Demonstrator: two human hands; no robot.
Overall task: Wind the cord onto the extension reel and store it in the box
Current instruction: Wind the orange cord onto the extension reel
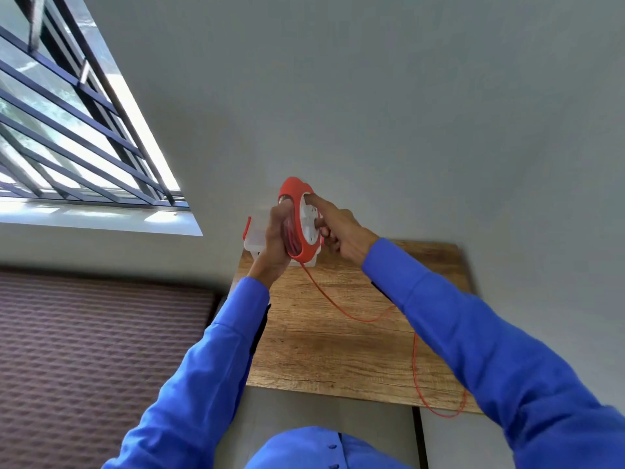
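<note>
Gripping the reel [299, 228] by its rigid rim, your left hand [275, 242] steadies it; right hand [334, 228] fingers curl on its face. Cord [341, 309]: thin, limp, light.

Bare worktop [304, 340] lies open between the sleeves; a loose orange cord [414, 350] trails across its right side, and the clear box [254, 241] stands against the wall.

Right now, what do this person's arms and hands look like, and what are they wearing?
Both arms wear long bright blue sleeves with buttoned-style cuffs ending at the wrists. The left hand and right hand are bare: no gloves. The blue shirt front shows small matching buttons.
</note>
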